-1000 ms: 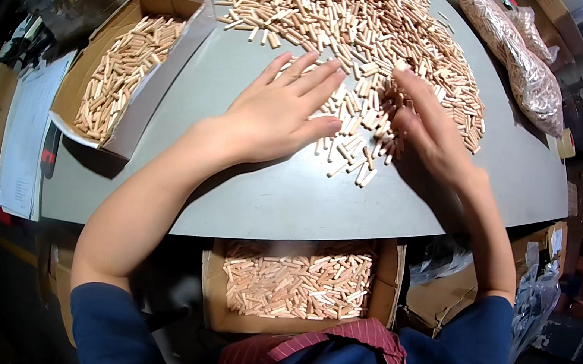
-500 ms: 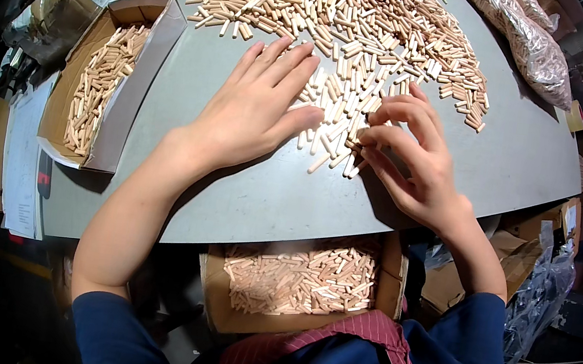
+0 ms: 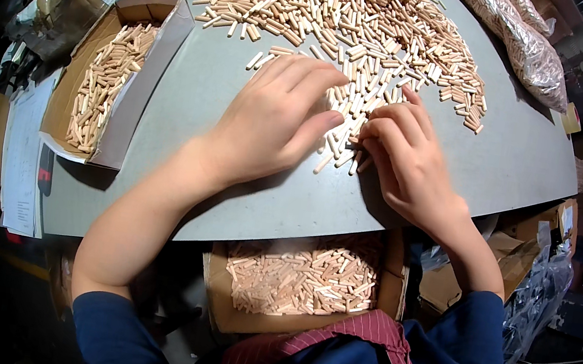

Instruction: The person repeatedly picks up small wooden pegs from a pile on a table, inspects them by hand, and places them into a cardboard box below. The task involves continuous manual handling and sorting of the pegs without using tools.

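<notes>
Short wooden dowels [image 3: 351, 108] lie loosely spread on the grey tabletop between my hands, joined to a large heap of dowels [image 3: 318, 5] behind them. My left hand [image 3: 271, 119] rests at the left side of this spread, fingers bent and thumb apart, with no dowel visible in its grasp. A few dowels [image 3: 258, 60] lie just beyond its knuckles. On the right side, my right hand [image 3: 413, 151] is curled, its thumb and fingers drawn together at the edge of the dowels. Whatever is between those fingertips is hidden.
An open cardboard box [image 3: 154, 79] of dowels stands on the left of the table [image 3: 241, 216]. Below the front edge, another cardboard box [image 3: 392, 272] holds many dowels. A clear bag of dowels [image 3: 529, 55] lies far right. Papers [image 3: 25, 157] hang at the left edge.
My left hand has shifted right, its fingers going from stretched flat to bent, uncovering a few dowels beyond it. My right hand's fingers have drawn closer together at nearly the same spot.
</notes>
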The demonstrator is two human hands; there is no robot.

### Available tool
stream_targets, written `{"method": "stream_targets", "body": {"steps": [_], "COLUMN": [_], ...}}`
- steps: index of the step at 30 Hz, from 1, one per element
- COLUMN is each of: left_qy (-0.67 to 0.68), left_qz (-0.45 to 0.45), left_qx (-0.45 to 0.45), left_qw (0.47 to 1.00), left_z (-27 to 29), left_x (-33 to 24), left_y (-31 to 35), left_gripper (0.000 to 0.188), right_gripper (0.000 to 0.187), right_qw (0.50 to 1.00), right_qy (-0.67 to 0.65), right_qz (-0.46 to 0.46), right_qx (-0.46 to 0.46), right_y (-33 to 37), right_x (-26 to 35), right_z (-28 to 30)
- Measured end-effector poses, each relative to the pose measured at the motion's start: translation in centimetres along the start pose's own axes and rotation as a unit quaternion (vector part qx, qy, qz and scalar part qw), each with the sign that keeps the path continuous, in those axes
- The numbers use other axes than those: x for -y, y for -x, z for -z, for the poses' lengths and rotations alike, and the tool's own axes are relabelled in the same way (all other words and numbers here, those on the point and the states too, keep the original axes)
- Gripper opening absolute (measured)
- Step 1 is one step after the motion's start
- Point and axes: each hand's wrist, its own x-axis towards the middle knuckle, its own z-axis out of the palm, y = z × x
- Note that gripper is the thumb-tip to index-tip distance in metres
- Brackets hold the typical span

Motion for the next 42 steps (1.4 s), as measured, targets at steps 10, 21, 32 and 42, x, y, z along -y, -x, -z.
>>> {"method": "stream_targets", "body": {"steps": [10,21,32,42], "left_qy": [0.158,0.14,0.181,-0.047], "left_qz": [0.079,0.074,0.112,-0.001], "left_qx": [-0.031,-0.04,-0.019,0.067], "left_qw": [0.984,0.987,0.977,0.997], "left_z": [0.5,0.6,0.0,-0.1], "left_x": [-2.0,-2.0,-1.7,-0.5], "left_y": [0.5,0.3,0.5,0.4], "left_gripper": [0.009,0.009,0.004,0.039], "right_gripper": [0.011,0.016,0.018,0.032], "right_qw": [0.911,0.88,0.954,0.992], "right_qy": [-0.365,-0.425,-0.265,-0.108], "right_qz": [-0.188,-0.21,-0.073,-0.019], "right_qx": [-0.028,-0.022,-0.118,-0.062], "right_y": [-1.1,-0.9,-0.6,4.9], "right_x": [1.5,1.8,2.3,3.1], "right_z": [-0.4,-0.9,-2.4,0.4]}}
